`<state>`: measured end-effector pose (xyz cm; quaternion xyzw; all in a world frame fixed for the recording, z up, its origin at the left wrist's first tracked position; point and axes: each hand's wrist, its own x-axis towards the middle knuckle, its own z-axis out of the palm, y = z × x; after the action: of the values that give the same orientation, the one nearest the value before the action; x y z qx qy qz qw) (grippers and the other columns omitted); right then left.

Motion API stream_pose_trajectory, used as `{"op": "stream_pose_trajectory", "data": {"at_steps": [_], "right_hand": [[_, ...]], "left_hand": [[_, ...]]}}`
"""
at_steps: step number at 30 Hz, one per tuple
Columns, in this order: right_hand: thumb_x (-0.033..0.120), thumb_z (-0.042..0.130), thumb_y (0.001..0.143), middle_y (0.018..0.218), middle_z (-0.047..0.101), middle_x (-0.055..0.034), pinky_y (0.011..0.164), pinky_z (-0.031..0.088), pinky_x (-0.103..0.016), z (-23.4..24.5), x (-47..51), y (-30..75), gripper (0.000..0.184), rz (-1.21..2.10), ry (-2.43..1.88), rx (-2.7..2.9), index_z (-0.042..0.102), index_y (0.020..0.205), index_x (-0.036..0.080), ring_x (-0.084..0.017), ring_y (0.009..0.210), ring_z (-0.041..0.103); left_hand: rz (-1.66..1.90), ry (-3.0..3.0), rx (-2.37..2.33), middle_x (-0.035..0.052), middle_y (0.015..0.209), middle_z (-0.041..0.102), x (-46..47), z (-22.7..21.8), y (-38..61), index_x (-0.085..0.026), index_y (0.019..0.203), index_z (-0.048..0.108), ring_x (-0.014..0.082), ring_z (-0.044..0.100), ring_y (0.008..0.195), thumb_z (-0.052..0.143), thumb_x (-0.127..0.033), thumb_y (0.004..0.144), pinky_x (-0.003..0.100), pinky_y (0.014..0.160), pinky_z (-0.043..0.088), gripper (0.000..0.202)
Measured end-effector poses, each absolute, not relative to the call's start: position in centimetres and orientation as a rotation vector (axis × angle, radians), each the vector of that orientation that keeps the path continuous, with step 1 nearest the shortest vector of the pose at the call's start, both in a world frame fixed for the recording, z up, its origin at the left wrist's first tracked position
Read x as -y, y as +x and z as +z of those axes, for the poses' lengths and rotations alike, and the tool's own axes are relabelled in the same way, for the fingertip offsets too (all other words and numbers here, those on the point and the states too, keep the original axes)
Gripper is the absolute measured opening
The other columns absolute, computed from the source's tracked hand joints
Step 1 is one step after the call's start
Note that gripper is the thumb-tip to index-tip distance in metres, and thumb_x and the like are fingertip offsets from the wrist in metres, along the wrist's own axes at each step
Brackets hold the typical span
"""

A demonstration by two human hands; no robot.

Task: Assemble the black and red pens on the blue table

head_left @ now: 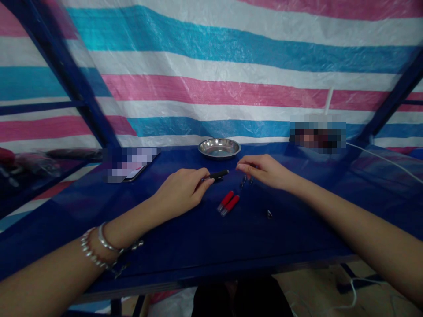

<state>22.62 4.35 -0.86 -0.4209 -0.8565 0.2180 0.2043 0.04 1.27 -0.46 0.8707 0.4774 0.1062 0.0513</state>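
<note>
My left hand (189, 187) is closed round a slim black pen-like barrel (218, 175), its free end pointing right towards my other hand. My right hand (262, 169) hovers just right of that end, thumb and fingertips pinched together; whether a small thing is between them I cannot make out. Several tiny shiny metal pieces (243, 181) lie on the blue table (185, 240) under the right fingers. Two red tubes (230, 203) with clear ends lie side by side, nearer to me. Another small metal piece (269, 214) rests further right.
A shallow round steel dish (219, 149) stands at the table's back edge. On the left lies a phone (134, 169), partly blurred out. A blurred-out object (317, 135) sits at back right, with a white cable (385, 159) running from it. Striped plastic sheeting (211, 92) hangs behind.
</note>
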Motion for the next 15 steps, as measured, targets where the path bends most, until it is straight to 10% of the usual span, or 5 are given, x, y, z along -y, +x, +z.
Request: {"op": "stream_pose_trajectory", "data": {"at_steps": [15], "right_hand": [[0.037,0.035,0.085,0.065,0.053,-0.0007,0.056,0.032,-0.020,-0.89,-4.27,22.53,0.032,0.610,-1.168,2.417,0.055,0.081,0.013,-0.008,0.059,0.048]], "left_hand": [[0.290,2.628,-1.449,0.0009,0.074,0.058,-1.28,-0.47,0.03,-0.017,0.084,0.054,0.0073,0.049,0.057,0.032,-0.037,0.084,0.018,0.053,0.030,0.030]]}}
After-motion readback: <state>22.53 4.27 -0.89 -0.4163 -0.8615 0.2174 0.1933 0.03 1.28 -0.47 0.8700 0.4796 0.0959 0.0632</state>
